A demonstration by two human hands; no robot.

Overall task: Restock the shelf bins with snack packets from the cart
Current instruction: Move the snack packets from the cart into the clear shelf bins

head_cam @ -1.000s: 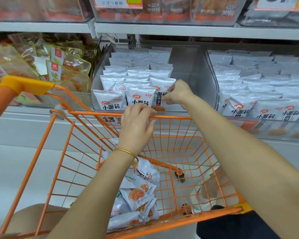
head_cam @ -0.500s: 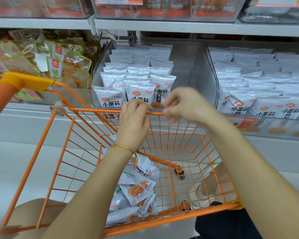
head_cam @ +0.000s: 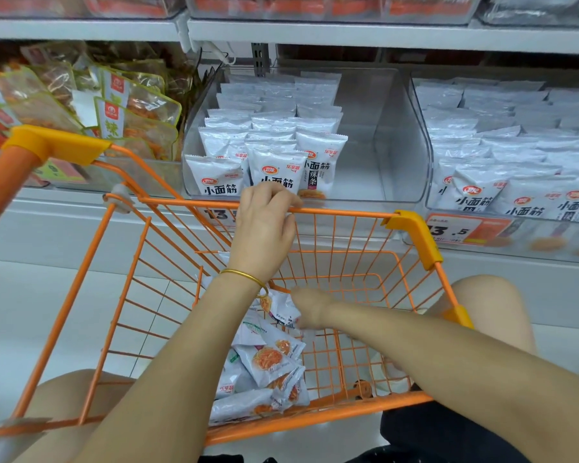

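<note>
Shelf bin packets stand upright; left hand grips cart rim; right hand blurred, grip unclear.

An orange price tag reading 13.5 sits right of the left hand. A gold bangle circles the wrist just below it. A grey shelf board runs above, pale floor down-left.

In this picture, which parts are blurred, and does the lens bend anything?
Head view: the right hand in the cart is smeared by motion, so its grip cannot be told; the left hand on the cart's rim is sharp; the wide lens bends the shelf edge; light is even.
</note>
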